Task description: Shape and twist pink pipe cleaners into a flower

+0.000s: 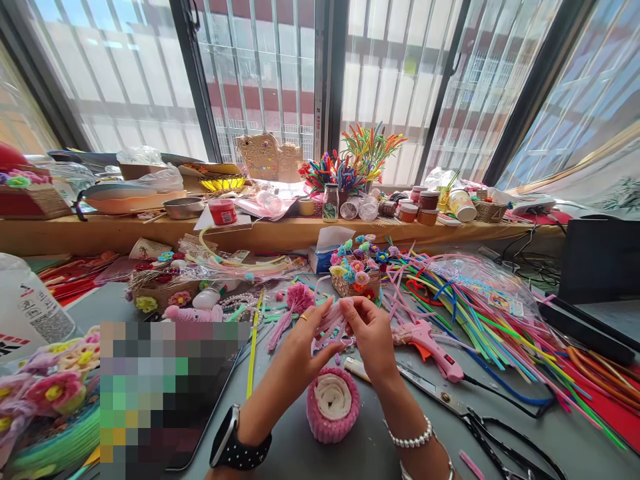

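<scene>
My left hand, a ring on one finger, and my right hand meet over the middle of the table. Both pinch pale pink fuzzy stems, which look like pipe cleaners; the fingers partly hide them. Just below stands a round pink fuzzy cup with a rolled white lining inside. A pink fuzzy flower with trailing stems lies beyond my left hand. To the right of my right hand rest a pink glue gun and large black-handled scissors.
Bundled coloured pipe cleaners spread over the right side, near a laptop. A flower-filled basket stands behind my hands. A dark tablet, partly pixelated, lies at left beside a yellow strip. Jars line the windowsill.
</scene>
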`<state>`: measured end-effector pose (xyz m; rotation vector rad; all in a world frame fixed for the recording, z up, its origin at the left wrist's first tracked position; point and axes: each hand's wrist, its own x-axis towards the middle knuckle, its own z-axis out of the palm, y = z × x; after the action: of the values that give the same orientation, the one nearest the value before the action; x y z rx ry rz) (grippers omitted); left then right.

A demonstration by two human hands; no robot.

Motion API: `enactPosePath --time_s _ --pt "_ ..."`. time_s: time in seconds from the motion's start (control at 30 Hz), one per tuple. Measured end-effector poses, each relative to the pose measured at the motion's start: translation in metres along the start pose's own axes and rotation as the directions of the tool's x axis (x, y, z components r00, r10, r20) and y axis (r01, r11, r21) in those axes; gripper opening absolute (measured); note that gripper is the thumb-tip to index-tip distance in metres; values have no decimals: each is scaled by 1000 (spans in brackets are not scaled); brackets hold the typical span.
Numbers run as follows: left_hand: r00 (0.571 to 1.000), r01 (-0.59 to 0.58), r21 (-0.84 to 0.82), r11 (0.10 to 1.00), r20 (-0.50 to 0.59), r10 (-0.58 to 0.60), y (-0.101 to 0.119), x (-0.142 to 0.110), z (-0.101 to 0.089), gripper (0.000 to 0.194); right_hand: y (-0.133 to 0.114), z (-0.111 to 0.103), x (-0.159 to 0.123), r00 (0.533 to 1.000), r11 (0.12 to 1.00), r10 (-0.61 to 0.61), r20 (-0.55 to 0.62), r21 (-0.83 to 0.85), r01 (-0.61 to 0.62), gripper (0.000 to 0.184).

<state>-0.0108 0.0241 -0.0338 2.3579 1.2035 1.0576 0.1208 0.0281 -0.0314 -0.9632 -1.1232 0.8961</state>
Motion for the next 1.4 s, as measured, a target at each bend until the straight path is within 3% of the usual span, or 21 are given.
enactPosePath --time_s 0.17,0.4,0.7,0.87,1.2,1.4 --pt "994 -6 34 999 -108 10 2 2 -2 46 -2 -1 0 999 997 35 13 74 -36 21" --pt "984 5 -7 1000 -176 -7 5 4 -7 34 -6 -3 2 964 972 103 244 182 -150 20" --pt "952 -196 309 931 -167 256 -1 2 -4 41 -3 -5 4 987 987 117 107 102 -128 19" --pt "931 -254 359 898 -161 327 -2 0 -6 34 -5 -6 5 985 978 137 101 145 -151 20" --pt "949 -96 223 970 -274 157 9 0 -6 24 -4 -4 3 966 953 159 203 223 -203 29" --pt "947 -31 191 981 -309 91 11 -3 -3 18 0 -3 3 957 958 168 236 190 -214 22"
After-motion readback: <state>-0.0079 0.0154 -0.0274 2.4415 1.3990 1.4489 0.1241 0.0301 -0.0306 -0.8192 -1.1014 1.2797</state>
